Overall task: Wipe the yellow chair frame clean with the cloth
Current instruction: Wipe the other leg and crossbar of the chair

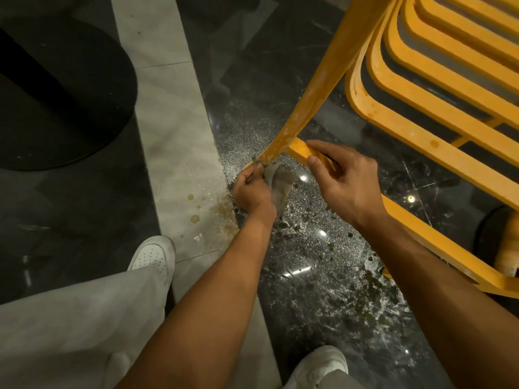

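**Soft rag, stiff frame**

Head view: my left hand (251, 189) pinches the limp, light cloth (279, 183) against the foot of the yellow chair frame (317, 88), low by the floor (323, 262). My right hand (345, 178) curls round its rigid crossbar (302, 150), which I judge the best steadying hold.

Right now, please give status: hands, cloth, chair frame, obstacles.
Left hand grips cloth at yellow chair frame leg base. Right hand holds crossbar. White streaks on leg. No obstruction seen.

I'm seeing a glossy dark marble floor (252, 80) that is reflecting bright spots of light (411, 198) and carrying white grit (247, 130). A pale stone strip (168, 108) is crossing it, showing brown stains (195, 219); a black round shape (56, 94) is sitting at left.
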{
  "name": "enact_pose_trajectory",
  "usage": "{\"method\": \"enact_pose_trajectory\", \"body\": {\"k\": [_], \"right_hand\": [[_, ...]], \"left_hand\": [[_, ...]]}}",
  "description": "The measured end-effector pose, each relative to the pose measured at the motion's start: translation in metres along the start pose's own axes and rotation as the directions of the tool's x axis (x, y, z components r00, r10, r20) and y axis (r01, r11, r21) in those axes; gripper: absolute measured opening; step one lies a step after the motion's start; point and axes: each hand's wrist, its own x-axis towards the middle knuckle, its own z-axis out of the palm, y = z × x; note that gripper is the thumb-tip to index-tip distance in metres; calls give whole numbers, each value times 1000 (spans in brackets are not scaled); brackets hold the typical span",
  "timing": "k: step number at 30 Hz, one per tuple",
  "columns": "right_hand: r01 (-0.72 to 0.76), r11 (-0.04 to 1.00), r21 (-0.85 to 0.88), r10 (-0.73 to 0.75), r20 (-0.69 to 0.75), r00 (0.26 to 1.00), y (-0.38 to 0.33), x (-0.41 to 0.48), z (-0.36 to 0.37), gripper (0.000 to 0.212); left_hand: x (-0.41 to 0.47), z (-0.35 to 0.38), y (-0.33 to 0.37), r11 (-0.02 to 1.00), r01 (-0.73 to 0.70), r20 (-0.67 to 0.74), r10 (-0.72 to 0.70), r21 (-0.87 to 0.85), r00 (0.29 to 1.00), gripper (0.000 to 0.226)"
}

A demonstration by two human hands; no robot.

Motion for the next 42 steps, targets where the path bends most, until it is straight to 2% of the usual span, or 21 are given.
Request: {"method": "enact_pose_trajectory", "body": {"k": [2,6,11,16,21,25,30,34,39,42], "right_hand": [[1,1000,-2,-1,0,1000,0,0,0,37],[11,1000,-13,-11,-5,1000,1,0,0,37],[7,1000,-2,-7,0,1000,1,0,0,38],[13,1000,5,-13,-7,1000,0,0,0,36],[17,1000,-3,-17,-7,1000,-1,-1,-1,36],[24,1000,0,-24,-8,1000,-1,1,-1,35],[18,1000,6,-18,-2,1000,-2,0,-1,36],[11,1000,29,-11,-10,1000,-4,2,-2,34],[-10,999,46,11,-16,1000,-5,3,-2,32],[-6,999,39,7,-28,1000,-7,3,-3,31]], "left_hand": [[-2,2,3,1000,20,-7,-20,-11,1000,15],[-13,4,2,997,-75,34,76,-31,997,18],[-7,3,8,999,27,12,-26,-41,1000,12],[-24,6,8,995,-96,20,97,-31,995,9],[-21,7,14,998,-37,11,37,-47,999,9],[-29,4,13,988,-155,57,155,4,986,11],[-27,1,18,991,-132,45,131,27,990,8],[-39,0,22,969,-232,96,223,84,970,4],[-36,1,27,979,-186,38,184,81,982,2],[-48,0,28,954,-274,107,262,120,959,1]]}}
